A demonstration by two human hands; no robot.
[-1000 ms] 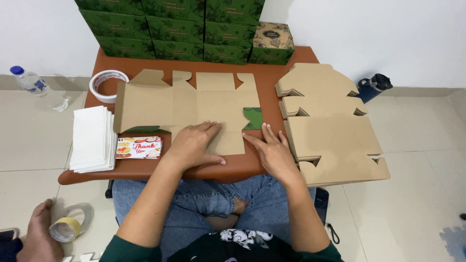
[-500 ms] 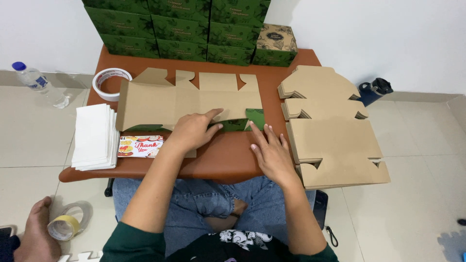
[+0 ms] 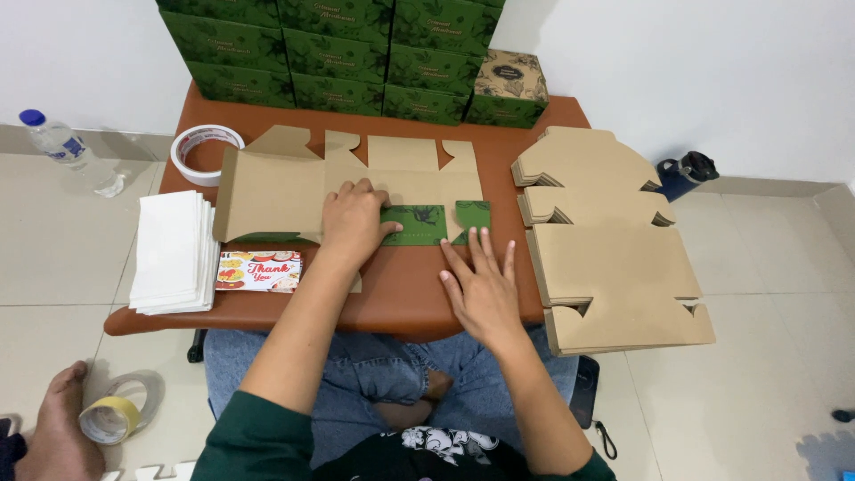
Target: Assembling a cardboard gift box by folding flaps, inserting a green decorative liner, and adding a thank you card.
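A flat die-cut cardboard box blank (image 3: 267, 191), brown inside and green outside, lies on the low brown table (image 3: 401, 294). Its near flap (image 3: 419, 224) is folded back, showing the green printed side. My left hand (image 3: 354, 221) presses down on the blank at the fold, fingers together and palm flat. My right hand (image 3: 481, 285) rests flat on the table just in front of the green flap, fingers spread, holding nothing.
A stack of flat brown blanks (image 3: 614, 240) overhangs the table's right side. Green finished boxes (image 3: 338, 53) line the back. White paper stack (image 3: 171, 249), printed card (image 3: 260, 271) and tape roll (image 3: 207, 153) sit left. A bottle (image 3: 62, 147), tape (image 3: 111, 417) and someone's foot (image 3: 61, 436) are on the floor.
The near flap has been folded over away from me, exposing its green side. My left hand moved forward onto the fold; my right hand slid off the flap onto the table.
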